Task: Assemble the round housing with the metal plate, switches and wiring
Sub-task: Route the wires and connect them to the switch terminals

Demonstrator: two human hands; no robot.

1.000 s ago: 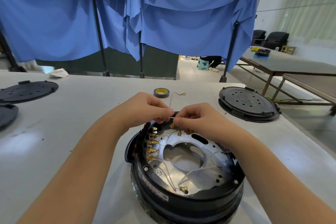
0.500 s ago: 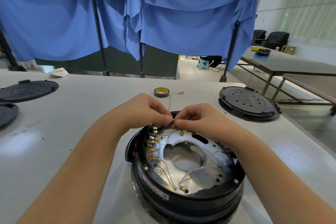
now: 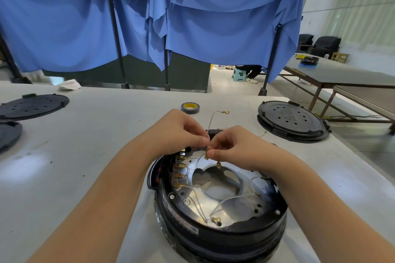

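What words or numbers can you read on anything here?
None can be read.
Label strip on the side of the round housing: red and white print, too small and blurred to read.
Roll of tape on the table: yellow inner core with dark marks, too blurred to read.

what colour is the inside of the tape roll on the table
Yellow inside, grey outside: the small tape roll lies beyond the hands, clearest in the head view.
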